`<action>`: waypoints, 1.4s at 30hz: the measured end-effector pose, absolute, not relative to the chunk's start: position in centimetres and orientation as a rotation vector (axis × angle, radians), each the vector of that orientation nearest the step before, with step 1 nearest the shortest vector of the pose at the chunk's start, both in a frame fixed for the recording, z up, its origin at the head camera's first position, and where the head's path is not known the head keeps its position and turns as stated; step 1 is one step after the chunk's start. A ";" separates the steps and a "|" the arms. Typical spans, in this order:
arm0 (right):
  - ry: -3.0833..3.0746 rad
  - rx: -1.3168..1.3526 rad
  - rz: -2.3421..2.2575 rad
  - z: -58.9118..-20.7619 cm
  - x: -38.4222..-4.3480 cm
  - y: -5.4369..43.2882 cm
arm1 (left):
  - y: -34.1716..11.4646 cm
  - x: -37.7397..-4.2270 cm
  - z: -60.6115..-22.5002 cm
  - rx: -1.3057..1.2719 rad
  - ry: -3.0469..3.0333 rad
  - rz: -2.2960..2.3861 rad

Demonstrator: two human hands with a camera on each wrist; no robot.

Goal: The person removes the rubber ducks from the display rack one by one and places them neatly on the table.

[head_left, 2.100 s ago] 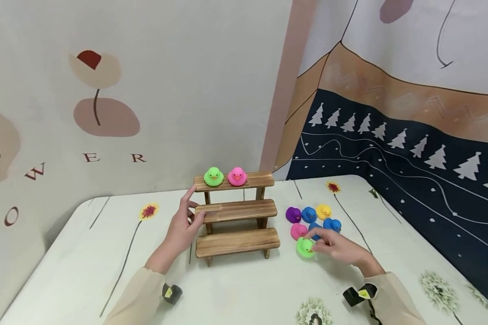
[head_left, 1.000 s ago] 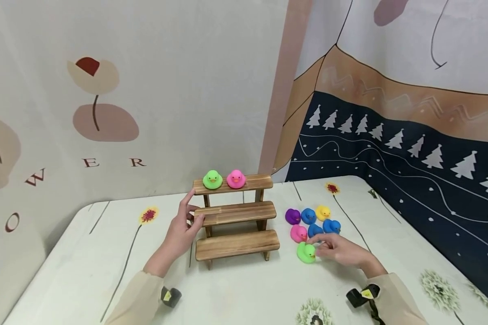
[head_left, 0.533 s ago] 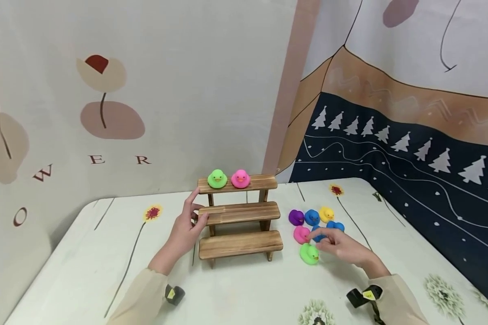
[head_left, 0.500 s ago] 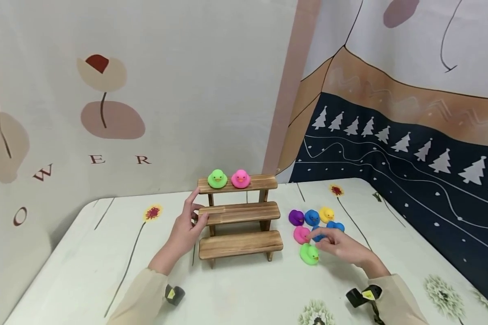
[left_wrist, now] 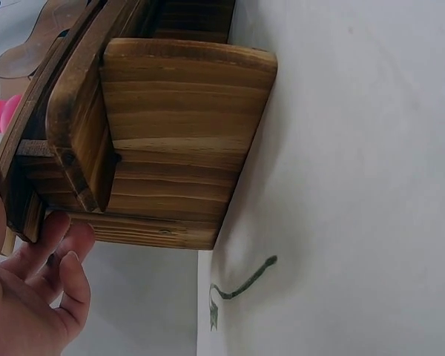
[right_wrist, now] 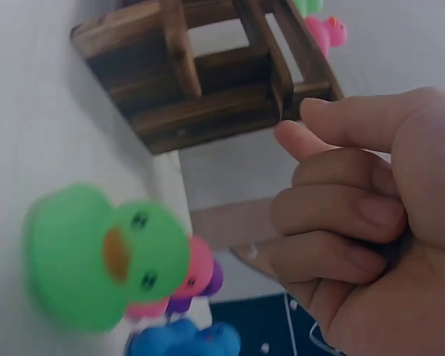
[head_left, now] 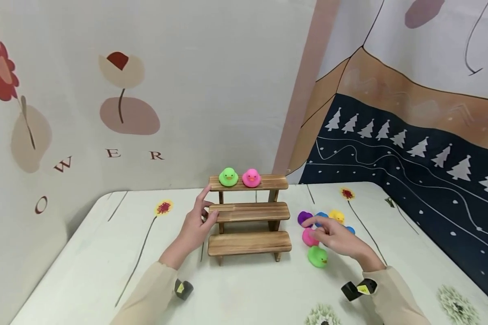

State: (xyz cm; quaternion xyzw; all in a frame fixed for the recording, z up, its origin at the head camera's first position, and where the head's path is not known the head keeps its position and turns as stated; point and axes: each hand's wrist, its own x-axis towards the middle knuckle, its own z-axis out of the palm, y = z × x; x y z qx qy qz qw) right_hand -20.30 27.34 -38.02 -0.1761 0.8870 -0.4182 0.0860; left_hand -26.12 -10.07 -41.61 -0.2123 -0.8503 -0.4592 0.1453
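Note:
In the head view, my left hand grips the left end of a three-tier wooden stand, index finger at the top tier, thumb on the middle one. The left wrist view shows its fingers curled at the stand's edge. A green rubber duck and a pink rubber duck sit on the top tier. My right hand holds nothing. Its index finger reaches over the loose ducks, its tip by the purple duck; the other fingers are curled, as the right wrist view shows. Below it sits another green duck.
Right of the stand, a second pink duck, a blue duck, a yellow duck and another blue duck cluster partly under my right hand. A flower-printed cloth covers the table. Printed fabric hangs behind.
My right hand has left the nearest green duck and moved back to the purple one, now covering more of the blue ducks. That green duck has turned slightly. My left hand stays on the stand.

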 end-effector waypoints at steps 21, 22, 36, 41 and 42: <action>2.647 -0.654 -1.443 -36.4 -22.4 24.1 | -10.2 -26.0 -41.2 -0.587 -2.491 -1.309; 2.650 -0.658 -1.450 -36.3 -22.5 24.0 | -10.1 -26.0 -41.2 -0.591 -2.488 -1.308; 2.766 -0.567 -1.498 -35.3 -23.7 22.0 | -9.9 -26.0 -41.4 -0.576 -2.505 -1.317; 2.768 -0.565 -1.544 -34.9 -24.4 21.3 | -9.9 -26.0 -41.3 -0.577 -2.508 -1.313; 2.769 -0.562 -1.554 -34.8 -24.6 21.2 | -9.9 -26.0 -41.3 -0.579 -2.507 -1.313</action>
